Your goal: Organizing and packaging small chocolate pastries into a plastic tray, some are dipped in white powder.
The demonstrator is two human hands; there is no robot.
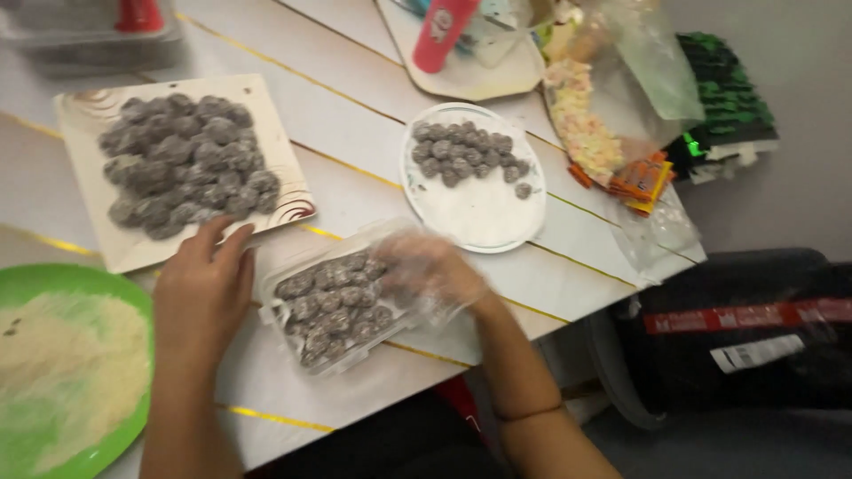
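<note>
A clear plastic box (277, 312) full of dark coated balls (333, 302) lies on the white table near its front edge. My left hand (202, 293) rests flat beside the box's left end, fingers together, touching its edge. My right hand (430, 270) wears a thin clear plastic glove and hovers over the right end of the box, blurred; whether it pinches a ball cannot be told. A square cream plate (84, 213) behind my left hand carries a heap of the same balls. A round white plate (475, 217) behind my right hand holds several more.
A green plate (35, 284) of pale crumbs sits at the front left. A tray (479, 84) with a red bottle (442, 34) stands at the back. Clear bags of small sweets (581, 120) and orange packets (643, 177) lie at the right edge. A dark bin (737, 337) stands beside the table.
</note>
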